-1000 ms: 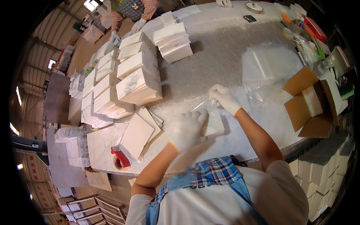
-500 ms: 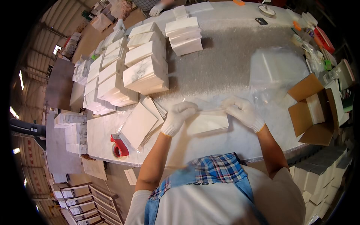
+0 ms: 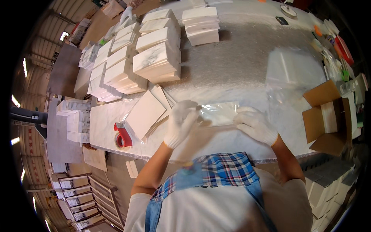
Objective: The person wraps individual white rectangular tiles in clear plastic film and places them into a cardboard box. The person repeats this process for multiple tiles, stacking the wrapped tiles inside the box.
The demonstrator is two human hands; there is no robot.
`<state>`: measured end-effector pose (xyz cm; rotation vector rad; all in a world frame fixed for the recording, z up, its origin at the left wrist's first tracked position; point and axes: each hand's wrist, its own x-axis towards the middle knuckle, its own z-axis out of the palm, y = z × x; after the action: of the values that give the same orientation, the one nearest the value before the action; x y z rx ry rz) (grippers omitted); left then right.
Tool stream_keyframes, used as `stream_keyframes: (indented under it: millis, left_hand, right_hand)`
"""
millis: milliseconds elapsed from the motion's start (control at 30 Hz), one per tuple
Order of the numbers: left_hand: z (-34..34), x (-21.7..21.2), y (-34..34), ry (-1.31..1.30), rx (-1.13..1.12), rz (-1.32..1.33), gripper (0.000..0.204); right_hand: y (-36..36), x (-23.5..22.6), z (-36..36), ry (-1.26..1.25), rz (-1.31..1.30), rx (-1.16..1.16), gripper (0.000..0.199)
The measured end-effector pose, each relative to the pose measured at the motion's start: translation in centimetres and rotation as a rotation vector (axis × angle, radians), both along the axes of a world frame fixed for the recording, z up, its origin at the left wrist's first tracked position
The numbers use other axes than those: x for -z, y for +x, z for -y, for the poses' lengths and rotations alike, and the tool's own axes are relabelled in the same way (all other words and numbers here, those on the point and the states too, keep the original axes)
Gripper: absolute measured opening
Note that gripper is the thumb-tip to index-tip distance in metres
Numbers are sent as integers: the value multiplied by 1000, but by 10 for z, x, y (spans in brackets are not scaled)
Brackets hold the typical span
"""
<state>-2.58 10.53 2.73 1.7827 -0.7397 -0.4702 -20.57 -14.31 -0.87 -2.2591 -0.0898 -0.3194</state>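
Observation:
Between my gloved hands is a small rectangular stone tile point(image 3: 218, 113) with a shiny clear plastic wrapper over its face. My left hand point(image 3: 181, 123), in a white knit glove, grips the tile's left end, fingers curled. At its right end my right hand point(image 3: 256, 123) holds it the same way, its thumb hidden. The tile is just above the pale tabletop point(image 3: 216, 143); whether it touches cannot be told. Left of my left hand lie several larger off-white sheets point(image 3: 145, 113), fanned over one another. A red tape dispenser point(image 3: 123, 136) stands beside them.
Stacks of white veined tiles point(image 3: 157, 62) rise at the back left, with another stack point(image 3: 201, 27) behind. At the right, clear plastic bags point(image 3: 295, 69) lie flat near an open cardboard box point(image 3: 328, 120). White boxes point(image 3: 332, 185) fill the lower right. Another person's gloved hand point(image 3: 126, 14) is at the far left.
Both hands have turned the tile, so its glossy wrapped face now shows. My right hand has shifted lower. The whole view has shifted a little, and a far person's hand at the top has left it.

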Motion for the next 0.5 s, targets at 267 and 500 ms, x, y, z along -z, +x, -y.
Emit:
stream_keyframes:
  millis: [267,500]
  left_hand:
    - [40,21,11,332,378,856,58]
    - [39,21,13,449,511,850,79]
  right_hand:
    - [-8,2,-4,-119,94,-33,15]
    - [-16,-1,-5,-310,196,-101,19]
